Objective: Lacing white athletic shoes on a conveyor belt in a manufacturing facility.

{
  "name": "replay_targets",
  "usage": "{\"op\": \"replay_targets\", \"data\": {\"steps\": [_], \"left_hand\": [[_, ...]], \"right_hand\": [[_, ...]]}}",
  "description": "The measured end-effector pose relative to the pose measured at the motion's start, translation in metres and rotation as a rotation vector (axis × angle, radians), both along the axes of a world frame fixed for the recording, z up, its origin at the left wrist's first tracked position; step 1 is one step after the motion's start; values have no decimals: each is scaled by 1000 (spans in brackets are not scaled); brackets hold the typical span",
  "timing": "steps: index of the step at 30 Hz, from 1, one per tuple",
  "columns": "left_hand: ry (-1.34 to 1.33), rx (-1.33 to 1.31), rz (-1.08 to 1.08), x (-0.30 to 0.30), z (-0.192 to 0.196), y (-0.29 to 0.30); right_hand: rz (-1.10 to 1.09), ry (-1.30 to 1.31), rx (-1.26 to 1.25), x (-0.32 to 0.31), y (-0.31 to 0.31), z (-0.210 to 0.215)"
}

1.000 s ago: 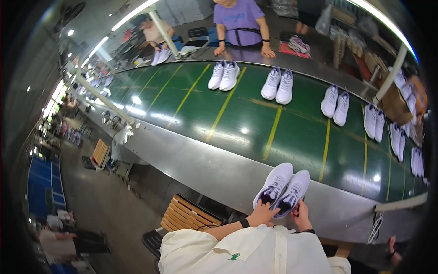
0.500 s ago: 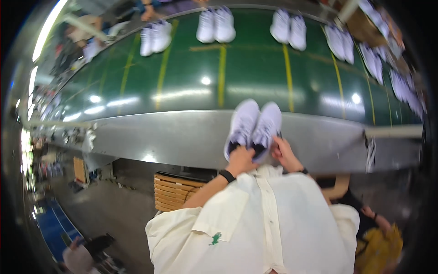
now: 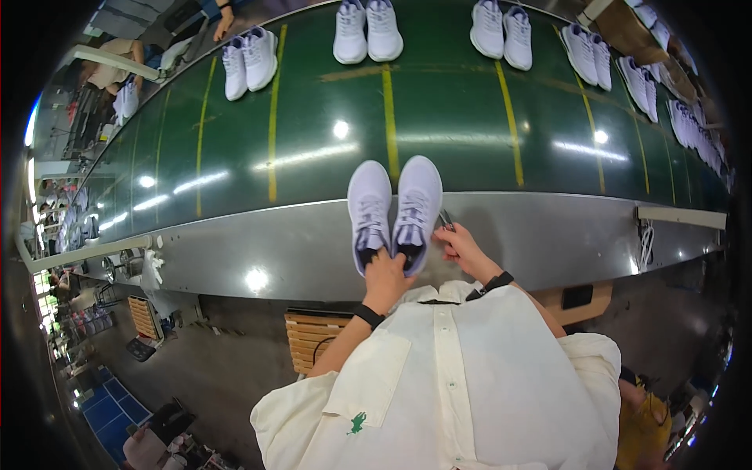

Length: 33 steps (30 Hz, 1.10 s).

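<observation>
A pair of white and lavender sneakers stands side by side, toes pointing away from me, half on the green conveyor belt and half on its grey metal edge. My left hand grips the heels of both shoes from behind. My right hand rests on the metal edge just right of the right shoe, its fingers pinched on a small thin metal tool. A dark band is on each wrist.
Several more pairs of white sneakers stand along the belt's far side, between yellow lines. Another person's hand reaches in at the top left. A wooden slatted stand sits under the edge by my legs.
The camera has tipped down and closer. The sneakers stay at the near edge with my left hand on their heels. My right hand has come off the shoe to its right side.
</observation>
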<state>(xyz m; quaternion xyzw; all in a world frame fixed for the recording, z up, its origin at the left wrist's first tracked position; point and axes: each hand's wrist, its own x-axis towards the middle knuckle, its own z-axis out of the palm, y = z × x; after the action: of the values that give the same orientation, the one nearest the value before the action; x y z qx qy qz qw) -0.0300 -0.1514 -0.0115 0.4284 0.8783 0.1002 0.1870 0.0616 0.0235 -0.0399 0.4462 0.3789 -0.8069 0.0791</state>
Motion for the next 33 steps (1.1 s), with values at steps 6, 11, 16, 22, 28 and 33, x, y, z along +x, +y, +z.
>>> {"op": "replay_targets", "data": {"steps": [6,11,16,22,28,33], "left_hand": [[-185,93,128,-60,21,15],[-47,132,204,-167,12,37],[219,11,89,-292,-10,48],[205,331,-8,-379,37,181],[576,229,-75,-446,15,339],[419,1,-19,-470,0,429]], "right_hand": [[-81,-151,163,4,22,-6],[-289,-196,40,56,48,-31],[-445,-213,-36,70,57,-42],[-464,-203,-93,80,69,-50],[-434,-217,-140,90,70,-45],[-391,-382,-171,79,76,-39]]}}
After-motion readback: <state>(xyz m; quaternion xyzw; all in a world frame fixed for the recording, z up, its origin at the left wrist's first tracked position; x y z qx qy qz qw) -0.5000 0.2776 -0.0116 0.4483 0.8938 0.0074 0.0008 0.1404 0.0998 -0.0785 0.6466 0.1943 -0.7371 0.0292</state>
